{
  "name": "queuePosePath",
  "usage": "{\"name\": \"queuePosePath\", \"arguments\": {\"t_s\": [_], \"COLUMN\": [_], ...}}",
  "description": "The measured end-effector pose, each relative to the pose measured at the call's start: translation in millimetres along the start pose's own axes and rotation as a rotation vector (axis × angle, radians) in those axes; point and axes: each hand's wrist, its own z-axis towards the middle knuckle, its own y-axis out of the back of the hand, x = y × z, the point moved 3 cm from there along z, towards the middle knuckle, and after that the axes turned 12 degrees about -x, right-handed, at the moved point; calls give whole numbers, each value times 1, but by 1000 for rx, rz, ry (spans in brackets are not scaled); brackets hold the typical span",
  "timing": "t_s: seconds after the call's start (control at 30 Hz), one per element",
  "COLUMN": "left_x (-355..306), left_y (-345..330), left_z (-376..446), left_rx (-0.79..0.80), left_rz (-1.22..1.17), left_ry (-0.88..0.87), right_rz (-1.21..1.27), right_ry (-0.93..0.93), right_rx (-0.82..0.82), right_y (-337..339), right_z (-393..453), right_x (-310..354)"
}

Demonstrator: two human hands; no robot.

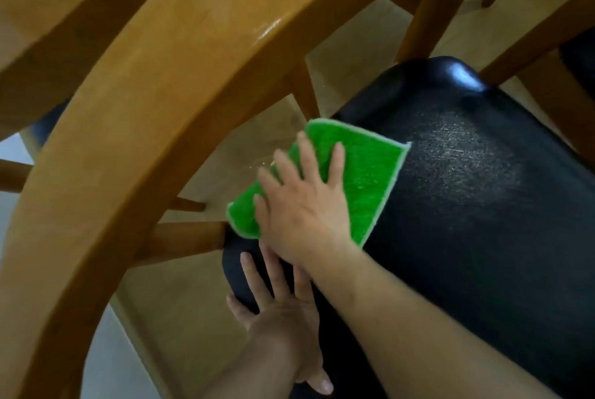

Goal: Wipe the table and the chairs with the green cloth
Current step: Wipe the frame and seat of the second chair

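Pressing green cloth (363,173) flat under right hand (302,205); left hand (283,311) flat beside.

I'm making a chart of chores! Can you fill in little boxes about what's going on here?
cloth: green cloth with pale edging, flat on the seat's left edge
seat: black padded chair seat
right hand: flat, pressing the cloth
left hand: flat on the seat, below the right hand
frame: curved light wooden chair back
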Motion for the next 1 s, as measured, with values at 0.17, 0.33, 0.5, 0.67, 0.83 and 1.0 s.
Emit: {"name": "queuePosePath", "arguments": {"t_s": [0.17,0.33,0.5,0.67,0.83,1.0], "left_x": [-1,-3,-3,-3,2,-2], "left_y": [2,-2,-2,0,0,1], "left_z": [-2,-3,-3,-2,0,-5], "left_rx": [4,-78,-104,-101,-45,-107], "left_rz": [-17,-92,-117,-87,-46,-88], "left_ry": [-8,-30,-84,-94,-98,-41], "right_rz": [92,-67,-110,-157,59,47], "right_ry": [145,-140,-357,-149,117,113], "right_rx": [9,-80,-92,-3,43,-17], "right_y": [5,34,38,12,-3,13], "right_z": [-5,26,30,18,-13,4], "right_x": [-19,-136,-147,-48,12,-53]}}
